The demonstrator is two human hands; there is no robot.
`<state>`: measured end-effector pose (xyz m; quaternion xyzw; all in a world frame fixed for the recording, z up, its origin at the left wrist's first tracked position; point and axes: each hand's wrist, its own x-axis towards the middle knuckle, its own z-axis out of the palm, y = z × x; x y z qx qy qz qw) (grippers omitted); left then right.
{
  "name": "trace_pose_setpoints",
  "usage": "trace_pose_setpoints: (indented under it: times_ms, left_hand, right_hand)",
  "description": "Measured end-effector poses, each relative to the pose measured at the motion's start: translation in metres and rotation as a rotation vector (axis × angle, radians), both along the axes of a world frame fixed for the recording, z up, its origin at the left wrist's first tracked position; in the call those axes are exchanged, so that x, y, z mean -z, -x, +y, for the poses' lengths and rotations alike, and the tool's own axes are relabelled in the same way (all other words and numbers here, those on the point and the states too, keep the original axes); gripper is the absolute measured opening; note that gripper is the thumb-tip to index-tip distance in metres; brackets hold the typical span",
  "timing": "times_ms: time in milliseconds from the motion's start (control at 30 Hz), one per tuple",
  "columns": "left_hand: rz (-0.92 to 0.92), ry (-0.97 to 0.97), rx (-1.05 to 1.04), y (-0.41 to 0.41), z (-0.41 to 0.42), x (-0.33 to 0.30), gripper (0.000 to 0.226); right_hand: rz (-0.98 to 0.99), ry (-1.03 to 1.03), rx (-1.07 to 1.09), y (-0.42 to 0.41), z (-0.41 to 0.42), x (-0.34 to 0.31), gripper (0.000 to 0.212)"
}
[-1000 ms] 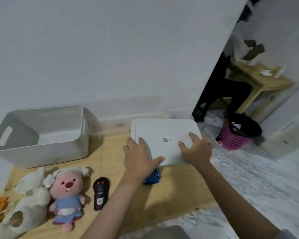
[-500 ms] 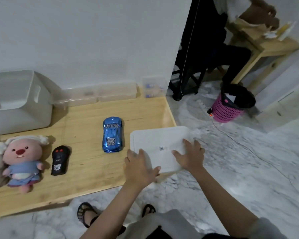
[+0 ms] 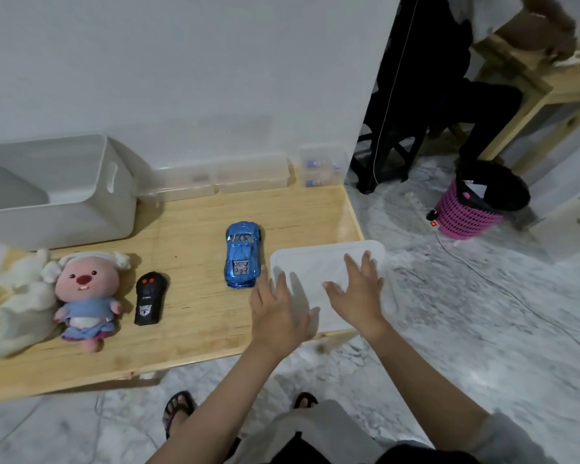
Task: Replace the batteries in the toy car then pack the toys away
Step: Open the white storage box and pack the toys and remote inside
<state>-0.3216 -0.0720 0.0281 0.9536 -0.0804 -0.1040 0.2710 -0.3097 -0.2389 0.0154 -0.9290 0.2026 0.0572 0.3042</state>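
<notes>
A blue toy car (image 3: 242,254) stands on the low wooden table (image 3: 195,316), nose toward the wall. A black remote control (image 3: 149,298) lies to its left. A white lid (image 3: 318,272) lies flat on the table's front right corner, overhanging the edge. My left hand (image 3: 277,313) hovers with straight fingers over the lid's left part, just right of the car. Over the lid's right half, my right hand (image 3: 359,291) is spread flat with fingers apart. Neither hand holds anything.
An open white storage bin (image 3: 81,195) stands at the back left. A pink plush doll (image 3: 84,293) and a white plush (image 3: 17,296) lie at the left. Clear small boxes (image 3: 248,177) line the wall. A pink wastebasket (image 3: 472,209) and a seated person (image 3: 449,78) are at right.
The lid came down from in front of me onto the table's right corner, uncovering the blue car. Both hands let go of its edge and now lie open above it.
</notes>
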Motion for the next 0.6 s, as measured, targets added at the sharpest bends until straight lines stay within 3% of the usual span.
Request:
trace_pose_setpoints:
  times_ms: [67, 267, 600]
  left_hand:
    - [-0.130, 0.028, -0.025, -0.009, 0.018, -0.007, 0.086]
    - [-0.265, 0.080, -0.153, -0.049, 0.116, -0.033, 0.080]
    - [-0.352, 0.085, -0.368, -0.131, 0.336, -0.069, 0.065]
  right_hand:
    - [-0.062, -0.052, -0.033, -0.013, 0.024, -0.011, 0.072]
    - [-0.258, -0.205, -0.140, -0.064, 0.131, -0.047, 0.063]
    - [-0.412, -0.250, -0.357, -0.150, 0.342, -0.091, 0.054]
